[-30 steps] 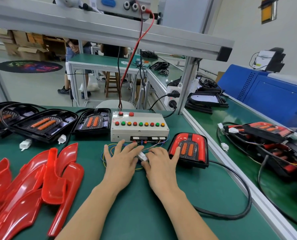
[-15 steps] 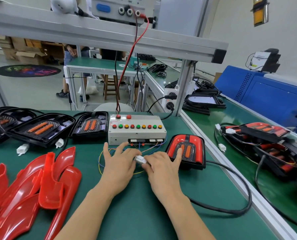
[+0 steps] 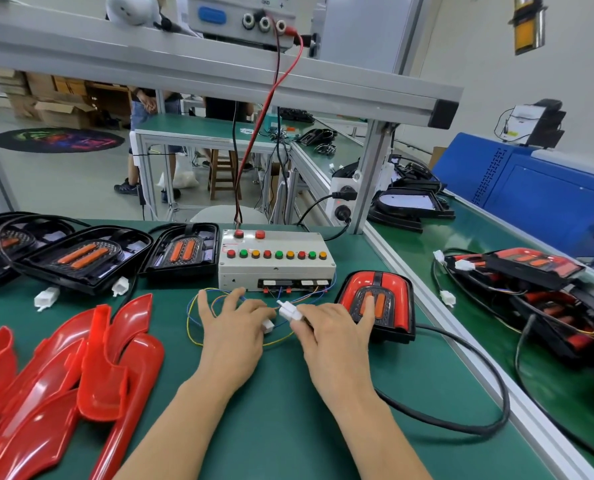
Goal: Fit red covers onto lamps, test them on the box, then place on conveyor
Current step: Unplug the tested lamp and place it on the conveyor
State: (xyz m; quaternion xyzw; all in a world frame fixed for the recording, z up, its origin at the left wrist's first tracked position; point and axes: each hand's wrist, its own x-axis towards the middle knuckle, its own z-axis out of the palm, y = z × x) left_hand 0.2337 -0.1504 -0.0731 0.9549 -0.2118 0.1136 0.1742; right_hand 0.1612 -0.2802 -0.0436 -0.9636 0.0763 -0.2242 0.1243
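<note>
A pile of red covers [image 3: 63, 372] lies at the left on the green table [image 3: 288, 427]. They overlap and the edge cuts some off, so I cannot count them for sure; I see at least four. Behind them are three black lamps [image 3: 81, 258] with no covers yet, each with two orange bars inside. The far left one is cut off by the edge. Two small white plugs [image 3: 46, 297] lie in front of them.

In the middle sits one grey test box [image 3: 276, 261]. It has two red buttons on top and a row of nine buttons in red, green and orange. Thin coloured wires [image 3: 198, 306] come out of its front and loop on the table.

The left hand [image 3: 233, 330] grasps one white plug [image 3: 268, 325] near its thumb; most of that plug is hidden. The right hand [image 3: 333, 336] pinches another white plug [image 3: 290, 311]. The two plugs are close but look just apart.

Just right of the box is one lamp with a red cover [image 3: 380, 303] fitted on. The right hand hides part of it. A thick black cable [image 3: 479, 375] curls from it.

On the conveyor [image 3: 462, 244] at the right lie more covered lamps [image 3: 531, 268], tangled with wires, too jumbled to count.
</note>
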